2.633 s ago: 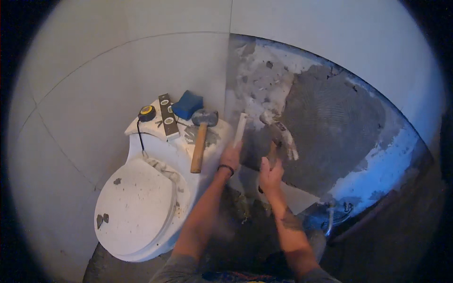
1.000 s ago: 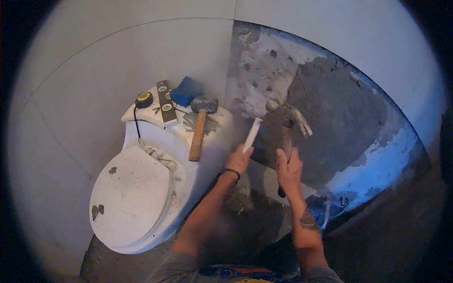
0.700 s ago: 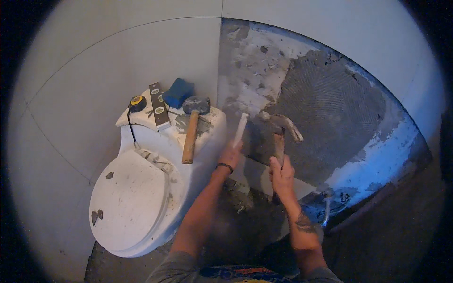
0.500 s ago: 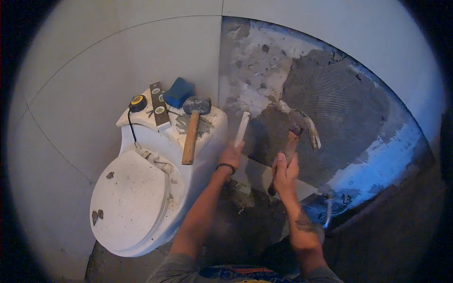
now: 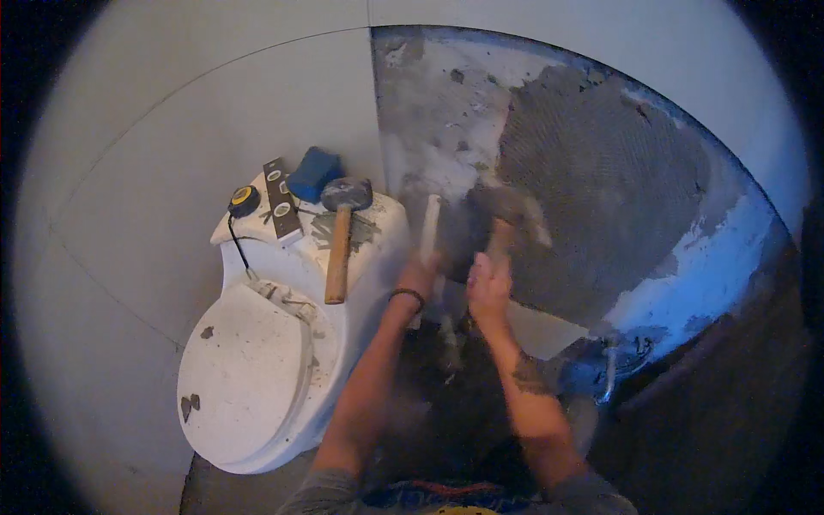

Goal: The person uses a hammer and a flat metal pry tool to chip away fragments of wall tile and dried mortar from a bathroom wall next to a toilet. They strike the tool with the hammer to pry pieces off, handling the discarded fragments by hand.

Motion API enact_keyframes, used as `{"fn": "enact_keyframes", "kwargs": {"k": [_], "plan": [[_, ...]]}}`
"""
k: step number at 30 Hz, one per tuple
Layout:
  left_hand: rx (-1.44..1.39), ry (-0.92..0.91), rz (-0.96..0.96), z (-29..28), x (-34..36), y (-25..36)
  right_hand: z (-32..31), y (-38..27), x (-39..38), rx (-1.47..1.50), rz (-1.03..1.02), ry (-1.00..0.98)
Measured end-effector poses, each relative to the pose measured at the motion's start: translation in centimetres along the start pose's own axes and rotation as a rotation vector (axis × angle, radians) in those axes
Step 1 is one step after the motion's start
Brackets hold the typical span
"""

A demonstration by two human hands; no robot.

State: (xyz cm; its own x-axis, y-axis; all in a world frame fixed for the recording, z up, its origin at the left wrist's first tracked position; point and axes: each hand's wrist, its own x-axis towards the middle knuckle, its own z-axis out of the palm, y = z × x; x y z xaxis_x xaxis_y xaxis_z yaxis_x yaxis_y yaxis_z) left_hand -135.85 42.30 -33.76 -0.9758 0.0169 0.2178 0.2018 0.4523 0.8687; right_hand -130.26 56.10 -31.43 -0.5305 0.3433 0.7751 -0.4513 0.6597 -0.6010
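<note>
The left hand [image 5: 418, 276] is closed around a pale, narrow bar [image 5: 431, 225], whose long axis points away from the person, tipped slightly right. Just to its right, the right hand [image 5: 489, 292] is wrapped around the handle of a claw hammer [image 5: 501, 233]; the handle also points away, with the blurred head crosswise and its claw rightward. Both tools are right of a white toilet [image 5: 245, 378]. Coloured shirt print [image 5: 442, 495] is too blurred to read.

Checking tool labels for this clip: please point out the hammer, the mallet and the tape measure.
Hammer [image 5: 501, 233], head view, upper part of its handle, blurred.
Mallet [image 5: 340, 246], head view, middle of its wooden handle.
Tape measure [image 5: 244, 201], head view, its case.
</note>
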Motion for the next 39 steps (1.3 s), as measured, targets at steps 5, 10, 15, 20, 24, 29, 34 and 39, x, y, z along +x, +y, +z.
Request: {"fn": "enact_keyframes", "kwargs": {"k": [5,10,15,20,24,29,34,39], "plan": [[-0.013,-0.079,-0.048,-1.0,0.6,-1.1,0.5,0.2,-0.3,0.128,0.399,-0.336],[0.127,0.073,0.077,0.3,0.2,-0.9,1.3,1.2,-0.3,0.116,0.069,0.135],[0.076,-0.017,-0.066,-0.4,0.7,-1.4,-1.6,-1.9,0.9,0.179,0.357,-0.332],[0.211,0.029,-0.088,0.5,0.7,-1.5,-0.1,0.7,1.2,0.193,0.213,-0.213],[0.135,-0.008,-0.102,0.0,1.4,-2.1,-1.0,-0.3,1.6,0.082,0.299,-0.407],[0.099,0.037,0.015,1.1,1.2,-1.4,-0.7,1.9,2.8,0.092,0.099,-0.358],[-0.014,-0.110,-0.228,-1.1,0.1,2.1,-2.9,-0.8,4.0,0.032,0.267,-0.539],[-0.062,-0.178,-0.266,-1.3,-2.5,0.5,-5.1,-1.3,3.6,0.171,0.239,-0.356]]}}
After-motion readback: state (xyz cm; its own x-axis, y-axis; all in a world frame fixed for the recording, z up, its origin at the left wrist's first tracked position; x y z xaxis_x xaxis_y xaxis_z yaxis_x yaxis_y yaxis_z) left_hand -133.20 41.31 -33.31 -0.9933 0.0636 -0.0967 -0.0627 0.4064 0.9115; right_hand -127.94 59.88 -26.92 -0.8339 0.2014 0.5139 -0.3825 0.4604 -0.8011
